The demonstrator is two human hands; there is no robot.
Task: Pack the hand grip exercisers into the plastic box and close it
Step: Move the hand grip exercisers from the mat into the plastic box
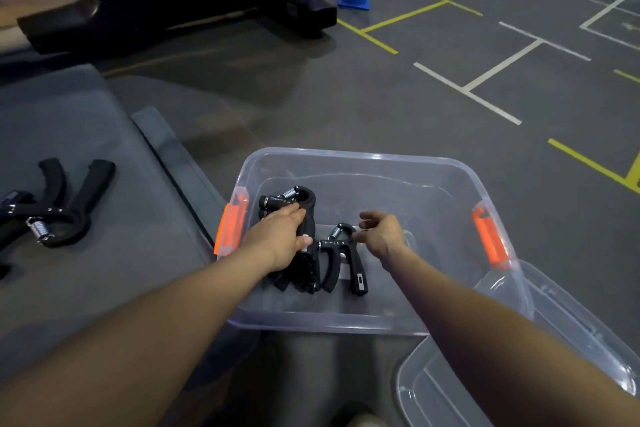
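Pressing fingers: your left hand [282, 239] has its fingers [294, 211] curled over the stack of exercisers [304, 236] by the left wall of the plastic box [346, 154], gripping it, I'd say to keep the bundle tight and upright.
Right fingers: your right hand [381, 232] hangs loosely curled, grasping nothing that I can make out, fingertips just beside the single exerciser [343, 256] lying flat on the box floor, ready to nudge it against the stack, by the look of it.
Box: open on the floor, orange latches [232, 222] flipped out on both ends so the rim stays free.
Lid: the clear lid [571, 322] lies at the box's right corner, close for the closing step.
Left to pack: more exercisers [59, 204] wait on the grey mat [104, 270] to your left, well apart from the box.
Progress: partly packed, lid not yet on.
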